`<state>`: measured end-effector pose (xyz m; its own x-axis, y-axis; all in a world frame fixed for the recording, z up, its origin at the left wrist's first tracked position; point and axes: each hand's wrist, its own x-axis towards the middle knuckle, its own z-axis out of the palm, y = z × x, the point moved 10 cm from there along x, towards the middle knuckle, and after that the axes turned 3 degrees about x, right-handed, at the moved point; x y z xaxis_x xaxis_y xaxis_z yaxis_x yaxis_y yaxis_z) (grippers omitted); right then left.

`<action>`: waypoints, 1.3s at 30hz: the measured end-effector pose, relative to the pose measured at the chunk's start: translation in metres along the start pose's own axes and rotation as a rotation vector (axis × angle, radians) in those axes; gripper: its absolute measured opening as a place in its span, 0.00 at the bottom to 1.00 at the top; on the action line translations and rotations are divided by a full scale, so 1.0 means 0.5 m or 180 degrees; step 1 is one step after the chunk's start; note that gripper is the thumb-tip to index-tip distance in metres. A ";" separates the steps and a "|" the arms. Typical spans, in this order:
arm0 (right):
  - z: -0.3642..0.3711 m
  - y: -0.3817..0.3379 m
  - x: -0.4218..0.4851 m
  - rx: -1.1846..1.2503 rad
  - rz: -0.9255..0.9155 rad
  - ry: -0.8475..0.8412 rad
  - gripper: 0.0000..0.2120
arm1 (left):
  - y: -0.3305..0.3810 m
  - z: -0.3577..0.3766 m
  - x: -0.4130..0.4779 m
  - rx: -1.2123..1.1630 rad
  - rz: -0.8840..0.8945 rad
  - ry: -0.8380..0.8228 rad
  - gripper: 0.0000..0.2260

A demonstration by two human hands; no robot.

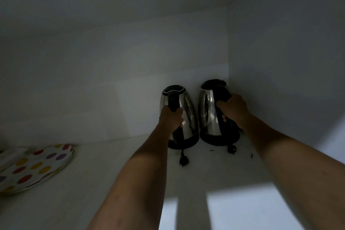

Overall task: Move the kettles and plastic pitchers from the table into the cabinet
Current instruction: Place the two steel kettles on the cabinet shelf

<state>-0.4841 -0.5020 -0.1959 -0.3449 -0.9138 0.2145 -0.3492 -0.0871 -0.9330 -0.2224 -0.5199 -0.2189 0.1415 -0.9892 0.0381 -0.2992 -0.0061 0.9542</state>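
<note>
Two steel electric kettles with black handles, lids and bases stand side by side on the white cabinet shelf point(112, 183), deep in the back right corner. My left hand point(170, 119) grips the black handle of the left kettle point(186, 110). My right hand point(233, 111) grips the handle of the right kettle point(209, 110), which stands close to the right cabinet wall. Both kettles rest upright on their bases. A short black cord with a plug point(183, 160) trails from the left kettle, and another plug point(231, 149) lies in front of the right one. No pitchers are in view.
The cabinet interior is dim, with white back and side walls. A polka-dot plate point(35, 168) lies flat on the shelf at the far left. Bare shelf lies between the plate and the kettles.
</note>
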 end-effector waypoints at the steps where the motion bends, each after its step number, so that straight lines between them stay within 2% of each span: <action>1: 0.002 0.002 0.000 -0.0028 0.0007 -0.0016 0.10 | 0.000 0.001 0.000 0.0014 -0.0009 0.0004 0.14; 5: 0.011 0.009 0.018 -0.0190 0.0108 -0.0066 0.14 | 0.001 0.000 -0.001 0.0274 -0.0018 0.0040 0.17; 7: 0.010 0.012 0.030 -0.0350 0.0185 -0.0110 0.25 | -0.004 -0.004 -0.004 0.0586 -0.0039 0.0059 0.23; 9: 0.004 0.008 0.029 -0.0542 0.0247 -0.0155 0.40 | -0.006 -0.010 -0.023 0.0791 -0.0056 0.0073 0.30; 12: -0.017 -0.014 0.015 -0.0837 0.0130 -0.0021 0.50 | 0.000 -0.017 -0.056 0.0920 -0.0057 0.0087 0.39; 15: -0.054 -0.081 -0.038 -0.1380 -0.0394 0.0402 0.40 | 0.019 -0.040 -0.096 0.1087 0.0038 0.0108 0.40; 17: -0.056 -0.142 -0.090 -0.1502 -0.0887 0.0441 0.33 | 0.036 -0.065 -0.132 0.1145 0.0124 0.0127 0.40; 20: -0.013 -0.203 -0.164 -0.1442 -0.1261 -0.0041 0.26 | 0.059 -0.124 -0.209 0.1240 0.0209 0.0162 0.37; 24: 0.087 -0.252 -0.297 -0.1691 -0.1176 -0.0990 0.25 | 0.067 -0.235 -0.352 0.1455 0.0267 0.0334 0.30; 26: 0.123 -0.276 -0.373 -0.1752 -0.1190 -0.1185 0.20 | 0.059 -0.284 -0.415 0.1478 0.0293 0.0419 0.22; 28: 0.159 -0.304 -0.483 -0.1470 -0.1315 -0.1319 0.12 | 0.029 -0.344 -0.499 0.1439 0.0269 0.0417 0.11; 30: 0.194 -0.330 -0.597 -0.1136 -0.1456 -0.1375 0.07 | -0.009 -0.408 -0.601 0.1446 0.0158 0.0361 0.04; 34: 0.325 -0.387 -0.851 -0.0926 -0.1821 -0.1977 0.11 | -0.088 -0.612 -0.817 0.1666 -0.0249 0.0762 0.07; 39: 0.481 -0.504 -1.171 -0.0667 -0.2311 -0.2792 0.07 | -0.147 -0.903 -1.087 0.1904 -0.0704 0.1498 0.10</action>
<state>0.0152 -0.0405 -0.1557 0.6904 -0.6440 0.3295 -0.3832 -0.7119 -0.5885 0.1487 0.0842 -0.1758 0.6010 -0.7909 0.1152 -0.6551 -0.4049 0.6379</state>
